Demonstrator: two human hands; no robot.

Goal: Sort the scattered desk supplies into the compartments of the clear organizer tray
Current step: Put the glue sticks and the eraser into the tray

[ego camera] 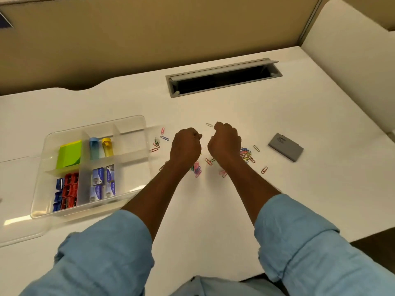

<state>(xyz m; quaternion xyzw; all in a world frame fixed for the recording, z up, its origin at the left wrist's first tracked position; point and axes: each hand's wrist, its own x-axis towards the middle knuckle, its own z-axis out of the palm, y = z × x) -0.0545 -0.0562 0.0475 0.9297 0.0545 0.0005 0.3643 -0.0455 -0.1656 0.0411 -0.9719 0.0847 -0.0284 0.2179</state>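
Observation:
Coloured paper clips lie scattered on the white desk: a heap [245,153] by my right wrist, a small bunch [197,169] under my left wrist, loose ones [159,142] beside the tray. My left hand [186,146] and my right hand [224,143] hover over them side by side, both curled into fists; whatever is inside them is hidden. The clear organizer tray [96,124] sits to the left. It holds green sticky notes [69,153], a blue tube [94,148] and a yellow tube [107,146], red and blue sharpeners [69,191] and staple boxes [102,182].
A flat grey box [286,146] lies to the right of the clips. An open cable slot [222,79] is cut into the desk behind my hands. A clear lid or second tray [17,231] sticks out at the front left. A partition wall stands behind the desk.

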